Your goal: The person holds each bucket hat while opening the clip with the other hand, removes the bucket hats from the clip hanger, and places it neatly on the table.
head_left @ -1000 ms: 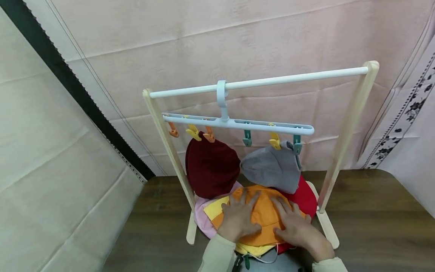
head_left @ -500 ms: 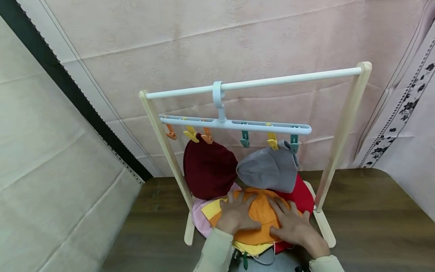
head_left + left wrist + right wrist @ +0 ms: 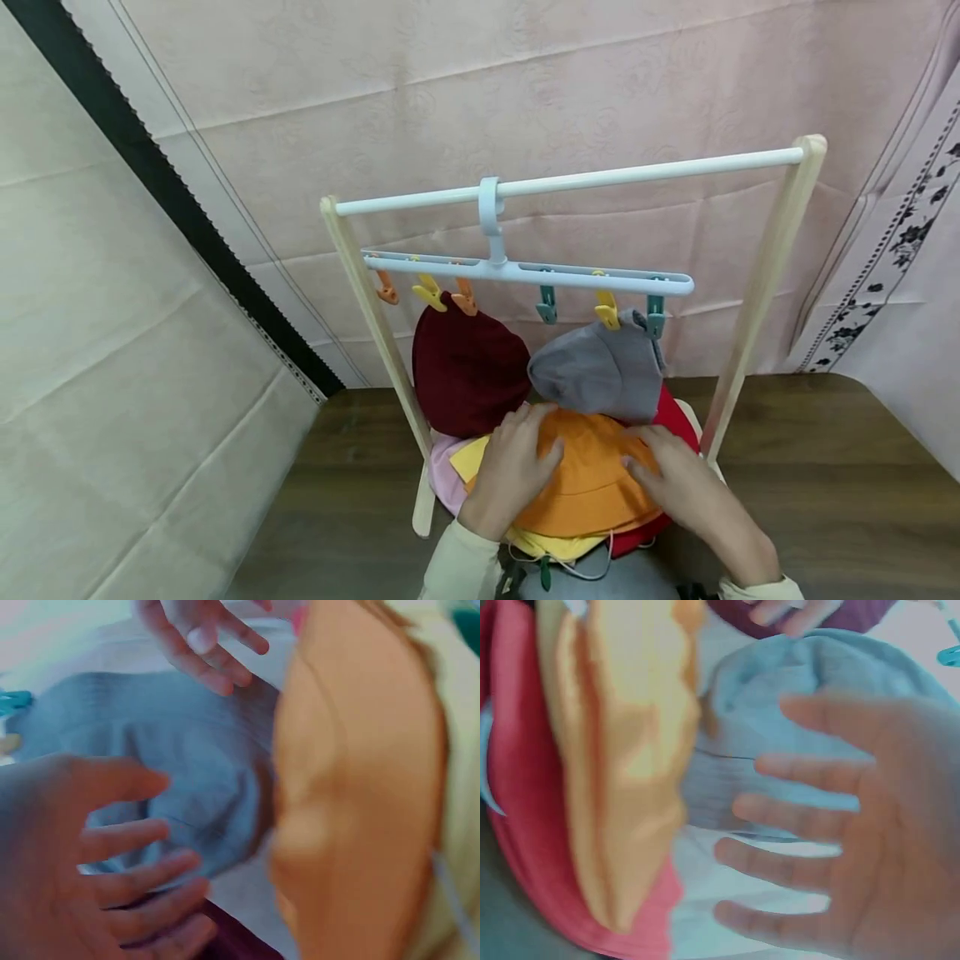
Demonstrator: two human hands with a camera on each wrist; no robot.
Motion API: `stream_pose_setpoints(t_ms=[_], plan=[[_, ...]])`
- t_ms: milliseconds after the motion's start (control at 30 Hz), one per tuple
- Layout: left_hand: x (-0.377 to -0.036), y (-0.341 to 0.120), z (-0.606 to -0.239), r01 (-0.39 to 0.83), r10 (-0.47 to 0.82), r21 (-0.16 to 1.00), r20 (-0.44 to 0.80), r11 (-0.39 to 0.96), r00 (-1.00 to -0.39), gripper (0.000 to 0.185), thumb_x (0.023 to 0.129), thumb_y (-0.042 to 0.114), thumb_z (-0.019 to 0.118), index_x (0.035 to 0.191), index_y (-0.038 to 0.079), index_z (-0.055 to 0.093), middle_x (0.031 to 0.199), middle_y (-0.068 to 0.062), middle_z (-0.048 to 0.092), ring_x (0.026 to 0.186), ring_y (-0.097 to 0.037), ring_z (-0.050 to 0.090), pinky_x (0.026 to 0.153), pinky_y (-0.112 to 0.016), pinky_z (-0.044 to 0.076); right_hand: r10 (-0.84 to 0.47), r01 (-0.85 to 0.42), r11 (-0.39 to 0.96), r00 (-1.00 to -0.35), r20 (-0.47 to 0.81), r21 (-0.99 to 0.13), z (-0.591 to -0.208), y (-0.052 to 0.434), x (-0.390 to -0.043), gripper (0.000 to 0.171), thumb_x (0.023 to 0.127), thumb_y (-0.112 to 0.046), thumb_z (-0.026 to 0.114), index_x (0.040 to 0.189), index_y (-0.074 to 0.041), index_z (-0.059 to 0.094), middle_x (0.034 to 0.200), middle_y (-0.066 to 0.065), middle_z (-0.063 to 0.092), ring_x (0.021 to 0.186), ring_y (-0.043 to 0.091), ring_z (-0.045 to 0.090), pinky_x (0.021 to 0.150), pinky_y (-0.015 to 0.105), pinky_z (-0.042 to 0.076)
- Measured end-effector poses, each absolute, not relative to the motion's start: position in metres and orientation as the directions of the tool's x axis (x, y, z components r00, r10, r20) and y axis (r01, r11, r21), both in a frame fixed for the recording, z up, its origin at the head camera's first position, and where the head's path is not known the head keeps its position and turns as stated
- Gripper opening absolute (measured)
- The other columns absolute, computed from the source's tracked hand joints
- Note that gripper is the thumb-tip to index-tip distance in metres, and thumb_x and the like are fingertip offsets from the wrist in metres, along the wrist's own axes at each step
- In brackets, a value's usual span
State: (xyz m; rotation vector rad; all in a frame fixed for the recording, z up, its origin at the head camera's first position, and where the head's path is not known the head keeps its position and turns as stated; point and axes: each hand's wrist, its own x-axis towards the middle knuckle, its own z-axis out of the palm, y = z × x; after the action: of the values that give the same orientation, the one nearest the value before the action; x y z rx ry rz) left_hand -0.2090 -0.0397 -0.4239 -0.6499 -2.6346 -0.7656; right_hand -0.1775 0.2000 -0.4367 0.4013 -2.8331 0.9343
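An orange bucket hat (image 3: 588, 492) lies on top of a pile of hats. My left hand (image 3: 513, 467) is over its left side and my right hand (image 3: 675, 475) over its right, fingers spread. Both wrist views show the palms raised off the orange fabric, holding nothing: left hand (image 3: 120, 862), right hand (image 3: 885, 832). Behind the pile, a maroon hat (image 3: 467, 367) hangs by a yellow clip (image 3: 428, 293) and an orange clip (image 3: 465, 298). A grey hat (image 3: 596, 371) hangs to its right by a yellow clip (image 3: 607, 312) and a teal clip (image 3: 655, 318).
A light-blue clip hanger (image 3: 517, 271) hooks onto the white bar (image 3: 637, 173) of a wooden-sided rack (image 3: 765, 300). Beneath the orange hat show yellow fabric (image 3: 555, 546), pink fabric (image 3: 446, 475) and red fabric (image 3: 678, 425). A dark wooden table (image 3: 825, 483) bears everything.
Both hands have come up from lying flat with spread fingers on the orange hat and moved apart, the right one outward to the right. The hanging hats have stayed in place.
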Motion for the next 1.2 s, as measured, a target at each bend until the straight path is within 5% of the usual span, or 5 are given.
stream_pose_setpoints(t_ms=[133, 300, 533, 767, 1200], plan=[[-0.202, -0.030, -0.399, 0.593, 0.299, 0.598, 0.522, 0.540, -0.799, 0.037, 0.103, 0.020, 0.071, 0.139, 0.012, 0.066, 0.133, -0.001, 0.068, 0.119, -0.018, 0.064, 0.101, -0.037, 0.055, 0.046, -0.241, 0.746, -0.912, 0.409, -0.621, -0.417, 0.199, -0.169, 0.014, 0.099, -0.009, 0.074, 0.102, -0.003, 0.061, 0.098, 0.009, 0.060, 0.081, 0.025, 0.057, 0.069, 0.028, 0.048], [-0.201, -0.015, -0.370, 0.698, 0.264, 0.629, 0.649, 0.343, -0.714, 0.043, 0.106, 0.019, 0.066, 0.146, 0.010, 0.058, 0.143, -0.003, 0.062, 0.128, -0.022, 0.061, 0.104, -0.041, 0.054, 0.194, -0.314, 0.619, -0.827, 0.528, -0.720, -0.393, 0.195, -0.173, 0.042, 0.101, -0.015, 0.073, 0.131, 0.004, 0.052, 0.126, 0.021, 0.056, 0.114, 0.041, 0.059, 0.097, 0.020, 0.051], [-0.203, 0.008, -0.345, 0.695, 0.220, 0.677, 0.659, 0.241, -0.719, 0.059, 0.104, 0.023, 0.066, 0.159, 0.016, 0.044, 0.158, -0.001, 0.051, 0.145, -0.018, 0.048, 0.117, -0.050, 0.043, 0.154, -0.385, 0.473, -0.850, 0.504, -0.792, -0.365, 0.188, -0.183, 0.059, 0.106, -0.026, 0.067, 0.152, 0.002, 0.042, 0.149, 0.028, 0.052, 0.134, 0.051, 0.054, 0.103, 0.061, 0.049], [-0.208, 0.028, -0.334, 0.628, 0.197, 0.761, 0.599, 0.162, -0.776, 0.061, 0.107, 0.032, 0.061, 0.162, 0.016, 0.039, 0.162, 0.003, 0.046, 0.145, -0.014, 0.046, 0.120, -0.046, 0.040, 0.226, -0.403, 0.448, -0.813, 0.537, -0.798, -0.358, 0.186, -0.192, 0.059, 0.101, -0.017, 0.073, 0.151, 0.000, 0.047, 0.146, 0.027, 0.057, 0.137, 0.047, 0.054, 0.111, 0.062, 0.042], [-0.223, 0.033, -0.312, 0.597, 0.218, 0.802, 0.581, 0.012, -0.784, 0.042, 0.116, 0.024, 0.040, 0.152, 0.005, 0.047, 0.146, -0.012, 0.060, 0.139, -0.017, 0.053, 0.116, -0.037, 0.043, 0.170, -0.394, 0.386, -0.858, 0.485, -0.834, -0.359, 0.177, -0.206, 0.046, 0.107, -0.031, 0.065, 0.145, -0.005, 0.063, 0.137, 0.016, 0.070, 0.124, 0.032, 0.067, 0.090, 0.006, 0.046]])
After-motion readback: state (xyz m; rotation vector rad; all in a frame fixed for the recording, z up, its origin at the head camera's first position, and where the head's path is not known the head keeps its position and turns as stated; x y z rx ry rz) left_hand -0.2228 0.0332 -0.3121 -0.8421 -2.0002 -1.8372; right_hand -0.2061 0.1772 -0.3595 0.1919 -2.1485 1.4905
